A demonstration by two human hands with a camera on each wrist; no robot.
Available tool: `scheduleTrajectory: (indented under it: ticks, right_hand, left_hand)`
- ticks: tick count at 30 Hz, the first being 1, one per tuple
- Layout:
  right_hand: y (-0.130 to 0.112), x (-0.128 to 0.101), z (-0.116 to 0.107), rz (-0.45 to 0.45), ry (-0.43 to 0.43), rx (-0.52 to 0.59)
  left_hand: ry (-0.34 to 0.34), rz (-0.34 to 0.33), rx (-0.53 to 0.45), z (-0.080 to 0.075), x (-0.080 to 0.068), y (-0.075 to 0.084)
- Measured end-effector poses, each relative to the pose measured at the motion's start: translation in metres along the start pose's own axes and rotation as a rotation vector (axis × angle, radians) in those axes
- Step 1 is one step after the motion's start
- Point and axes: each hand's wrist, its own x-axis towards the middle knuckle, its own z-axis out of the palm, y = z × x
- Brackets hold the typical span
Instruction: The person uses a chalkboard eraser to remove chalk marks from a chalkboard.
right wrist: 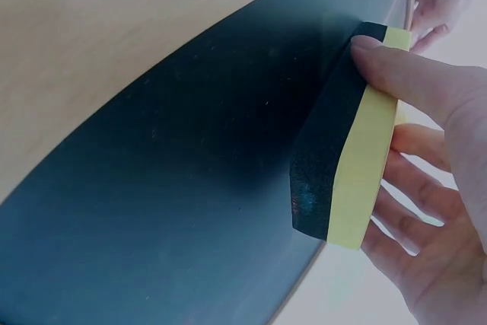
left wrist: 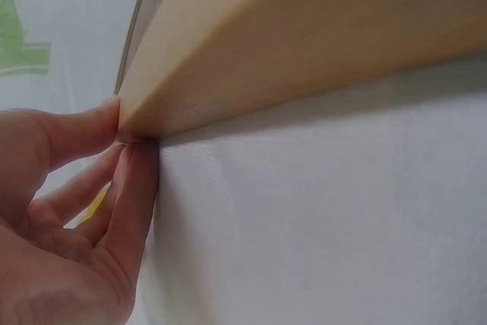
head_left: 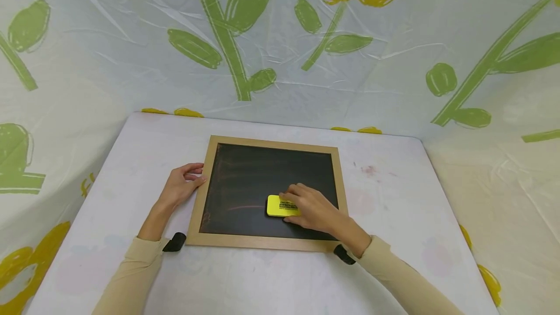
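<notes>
A chalkboard (head_left: 245,174) in a light wooden frame (head_left: 262,242) lies on the white table. Faint reddish chalk streaks show on its left part, with one curved line (head_left: 245,207) left of the eraser. My right hand (head_left: 312,208) grips a yellow and black eraser (head_left: 275,205) against the board; in the right wrist view the thumb presses one long side of the eraser (right wrist: 354,157) and the fingers lie along the other. At the frame's left edge, my left hand (head_left: 179,183) holds the wood, thumb (left wrist: 91,131) and fingertips close together on its edge.
The table (head_left: 385,208) carries a pale, faded print and a reddish stain (head_left: 369,170) right of the board. A flower-patterned sheet (head_left: 297,96) hangs behind and at both sides. Black wrist straps (head_left: 175,242) sit near the frame's lower corners.
</notes>
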Motion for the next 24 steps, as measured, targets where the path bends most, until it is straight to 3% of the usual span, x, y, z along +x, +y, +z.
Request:
scheduleTrajectory:
  ticks: [24]
  right_hand:
    - [-0.018,0.038,0.007,-0.043,-0.058,-0.014]
  left_hand:
    - [-0.004,0.002,0.010,-0.001,0.000,0.001]
